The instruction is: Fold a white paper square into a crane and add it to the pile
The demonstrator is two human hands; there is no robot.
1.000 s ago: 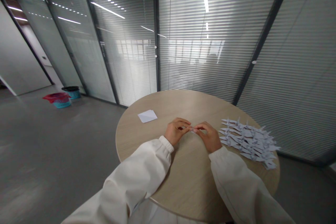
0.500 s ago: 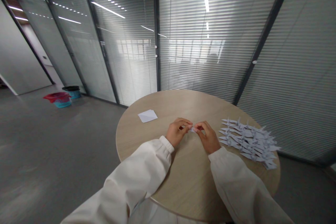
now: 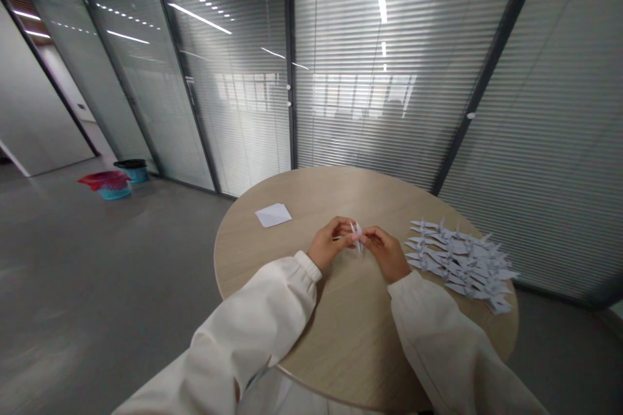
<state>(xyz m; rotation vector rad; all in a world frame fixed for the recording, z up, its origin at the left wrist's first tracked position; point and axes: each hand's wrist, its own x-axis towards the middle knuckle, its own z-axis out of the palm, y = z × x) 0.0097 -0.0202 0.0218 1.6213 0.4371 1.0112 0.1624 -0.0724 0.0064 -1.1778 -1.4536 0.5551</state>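
Note:
Between my two hands, over the middle of the round table (image 3: 335, 311), is a small folded white paper piece (image 3: 359, 246) with pointed ends sticking up and down. My left hand (image 3: 333, 241) pinches it from the left between thumb and fingers. From the right, my right hand (image 3: 385, 251) pinches it too, fingertips almost meeting those of the left. Part of the paper is hidden by the fingers. Right of my right hand, several folded paper cranes (image 3: 457, 259) lie close together in rows. Beyond my left hand lies a flat stack of white paper (image 3: 273, 214).
Glass partitions with blinds (image 3: 360, 123) stand just behind the table. On the floor to the left are a bin with a red liner (image 3: 109, 185) and a bin with a black liner (image 3: 136, 170).
The folded paper has turned in my fingers: its points now stand upright, where before only a low sliver showed. My right hand has shifted and tilted slightly; my left has barely moved.

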